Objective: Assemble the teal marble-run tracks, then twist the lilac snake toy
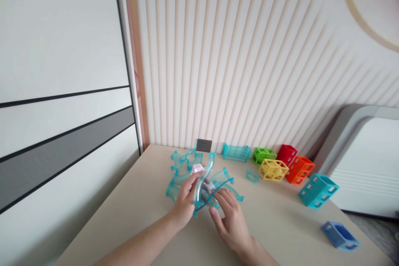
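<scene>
Above the pale table, my left hand [186, 205] is closed around an S-curved clear tube [203, 181] with teal ends, held tilted upward. My right hand [229, 212] is close beside it on the right. Its thumb stands apart from its fingers, and the fingertips are over teal and clear pieces; whether they grip one cannot be made out. A thin blue curved strip [215, 191] runs between the two hands. Behind the left fingers a pale pinkish-white piece [197, 168] shows in part. Several translucent teal track pieces [177, 178] lie around and behind the hands.
A teal clear straight piece [236, 152] lies by the ribbed wall. To the right stand openwork blocks: green [263, 156], yellow [273, 170], red [286, 154], orange [299, 169], turquoise [318, 190] and blue [339, 235]. A dark socket [204, 145] is on the wall.
</scene>
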Demonstrator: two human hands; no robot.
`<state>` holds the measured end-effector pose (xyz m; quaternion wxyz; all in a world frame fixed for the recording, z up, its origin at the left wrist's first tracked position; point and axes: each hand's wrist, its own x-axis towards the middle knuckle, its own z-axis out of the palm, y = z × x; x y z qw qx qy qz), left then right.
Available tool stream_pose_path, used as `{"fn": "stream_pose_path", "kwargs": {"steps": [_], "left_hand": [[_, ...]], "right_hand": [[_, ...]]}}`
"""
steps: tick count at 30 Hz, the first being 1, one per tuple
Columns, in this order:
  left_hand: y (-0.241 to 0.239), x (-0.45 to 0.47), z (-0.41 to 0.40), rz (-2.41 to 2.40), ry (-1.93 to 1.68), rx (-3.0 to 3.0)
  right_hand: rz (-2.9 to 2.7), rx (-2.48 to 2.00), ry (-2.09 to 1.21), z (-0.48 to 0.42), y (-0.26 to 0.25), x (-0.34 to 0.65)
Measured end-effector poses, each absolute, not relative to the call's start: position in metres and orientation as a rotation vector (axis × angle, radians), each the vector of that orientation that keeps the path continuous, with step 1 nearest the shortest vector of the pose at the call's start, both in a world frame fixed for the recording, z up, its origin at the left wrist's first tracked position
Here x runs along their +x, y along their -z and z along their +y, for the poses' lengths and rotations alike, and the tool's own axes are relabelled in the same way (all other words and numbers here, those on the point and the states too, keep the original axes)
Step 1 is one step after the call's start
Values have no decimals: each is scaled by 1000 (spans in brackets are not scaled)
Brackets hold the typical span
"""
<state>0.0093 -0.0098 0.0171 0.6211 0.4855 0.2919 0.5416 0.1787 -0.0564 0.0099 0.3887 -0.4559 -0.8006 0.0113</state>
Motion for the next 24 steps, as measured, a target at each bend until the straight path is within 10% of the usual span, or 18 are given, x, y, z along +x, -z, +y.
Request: {"fn": "stream_pose_path", "kwargs": {"steps": [24], "left_hand": [[12,22,-36,526,-1099,1228]], "right_hand": [[-1618,-1221,-200,-52,-8,204]]}}
